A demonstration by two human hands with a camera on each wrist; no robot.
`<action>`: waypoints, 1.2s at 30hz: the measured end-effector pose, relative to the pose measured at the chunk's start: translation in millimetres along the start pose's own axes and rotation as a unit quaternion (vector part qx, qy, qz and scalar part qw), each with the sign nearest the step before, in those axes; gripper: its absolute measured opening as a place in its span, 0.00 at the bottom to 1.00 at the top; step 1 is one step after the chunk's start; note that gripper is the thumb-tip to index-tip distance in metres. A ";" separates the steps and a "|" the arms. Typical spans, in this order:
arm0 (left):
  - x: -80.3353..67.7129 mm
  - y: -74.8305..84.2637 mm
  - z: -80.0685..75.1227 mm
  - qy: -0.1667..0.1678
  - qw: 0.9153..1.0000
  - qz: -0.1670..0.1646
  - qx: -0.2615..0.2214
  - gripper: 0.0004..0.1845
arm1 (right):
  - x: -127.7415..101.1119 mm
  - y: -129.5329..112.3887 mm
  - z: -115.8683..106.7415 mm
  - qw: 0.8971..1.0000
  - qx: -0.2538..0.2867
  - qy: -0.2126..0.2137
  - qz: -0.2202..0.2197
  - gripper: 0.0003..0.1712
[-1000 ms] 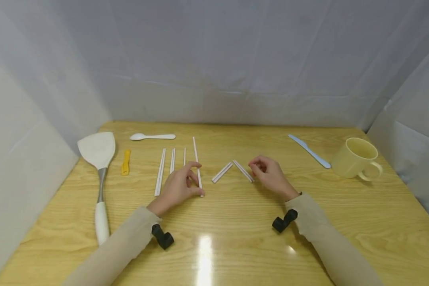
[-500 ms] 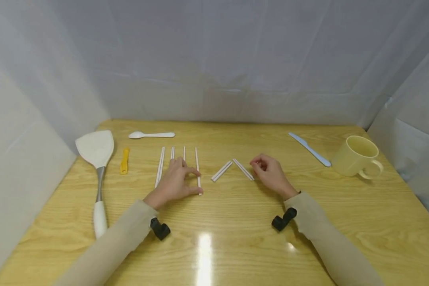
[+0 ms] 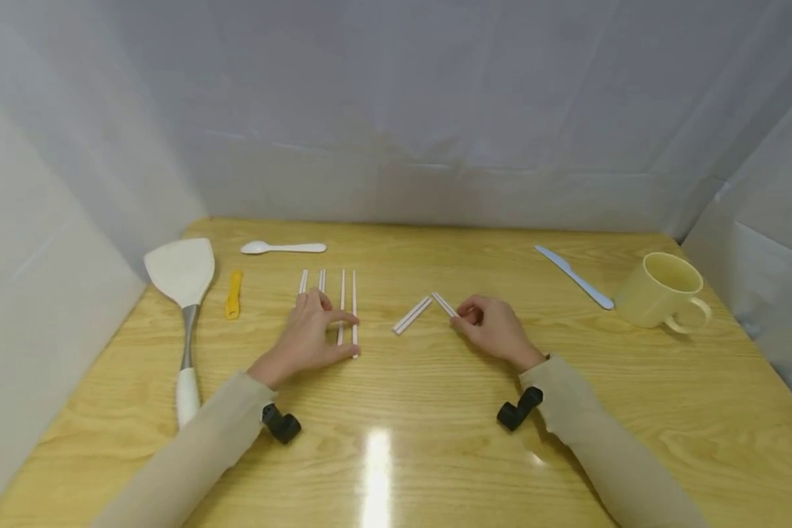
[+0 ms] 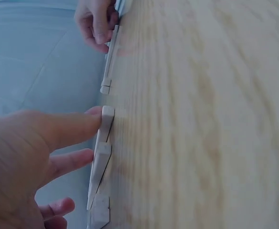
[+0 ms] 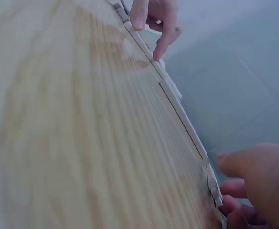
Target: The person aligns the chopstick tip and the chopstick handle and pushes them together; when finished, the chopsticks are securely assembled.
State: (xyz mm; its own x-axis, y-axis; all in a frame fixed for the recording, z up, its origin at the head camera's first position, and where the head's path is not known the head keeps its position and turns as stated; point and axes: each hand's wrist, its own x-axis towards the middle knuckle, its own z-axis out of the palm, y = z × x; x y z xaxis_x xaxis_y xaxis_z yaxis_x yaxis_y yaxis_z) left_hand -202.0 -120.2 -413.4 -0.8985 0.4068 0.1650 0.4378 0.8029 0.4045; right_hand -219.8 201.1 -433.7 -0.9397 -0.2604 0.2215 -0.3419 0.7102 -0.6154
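Note:
In the head view my left hand [image 3: 303,345] reaches over a row of white chopsticks. Its thumb and index fingertip rest against the rightmost chopstick [image 3: 354,301], with the fingers fairly straight. Just left of it lies another single chopstick [image 3: 342,293]. Two closed pairs, the inner pair [image 3: 322,279] and the outer pair [image 3: 303,280], are partly hidden under that hand. My right hand [image 3: 495,330] pinches the near end of a slanted pair of short white sticks [image 3: 443,303]. A second slanted short pair [image 3: 412,315] lies to its left, untouched.
On the left lie a white-headed spatula [image 3: 181,271], a yellow clip-like strip [image 3: 234,295] and a white spoon [image 3: 284,248]. A light blue knife [image 3: 574,277] and a yellow mug [image 3: 653,293] are at the right. White curtains [image 3: 396,161] stand behind the table.
My left hand has moved left, sliding the rightmost chopstick closer to its single neighbour. My right hand has shifted left onto the end of the slanted short pair.

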 end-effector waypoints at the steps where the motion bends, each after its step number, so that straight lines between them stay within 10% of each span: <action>1: 0.0 0.3 -0.4 0.000 1.000 -0.003 -0.001 0.24 | -0.4 -1.2 -0.4 1.000 -0.008 0.000 0.001 0.11; 24: -18.7 8.4 1.8 -0.025 0.998 -0.061 -0.001 0.24 | -10.0 -14.7 14.7 0.997 -0.035 0.038 0.055 0.06; 36: 8.1 22.4 -2.3 0.004 0.997 -0.041 -0.062 0.18 | -6.2 -19.1 10.8 0.998 -0.005 0.033 0.061 0.07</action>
State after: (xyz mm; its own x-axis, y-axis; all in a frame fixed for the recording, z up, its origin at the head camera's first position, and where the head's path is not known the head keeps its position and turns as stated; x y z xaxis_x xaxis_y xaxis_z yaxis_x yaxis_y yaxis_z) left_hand -199.5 -99.9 -401.0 -0.9315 0.3378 0.1347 0.3562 0.7729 0.5251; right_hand -207.4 182.0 -431.4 -0.9724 -0.1284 0.1949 -0.2248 0.7400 -0.6339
